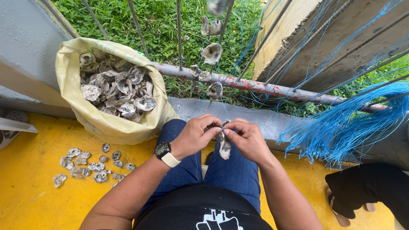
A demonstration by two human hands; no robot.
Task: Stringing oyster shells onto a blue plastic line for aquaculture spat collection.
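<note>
Left hand, smartwatch at the wrist, closed in a pinch on the top edge of an oyster shell – thumb and fingertips pressed together just where a thin blue string meets the shell. Right hand closed likewise from the other side, fingers bunched against the same upper rim, touching the left hand's fingertips. Shell hanging below both hands, between them, over the lap and the blue-jeaned knees; held up high and close, probably so the small hole or knot at the rim stays in sight and steady. String running taut upward from the pinch to more shells already strung one above another, dangling in front of a rusty painted rail – likely kept tight so the line does not tangle.

Yellow woven sack of loose shells standing open to the left, near the left knee, within easy reach. A scatter of smaller shells on the yellow floor just beside the sack. A thick bundle of blue cords draped to the right, well apart from the hands. A dark-clad foot in a sandal at the lower right, belonging to someone else. Grass beyond the rail.
</note>
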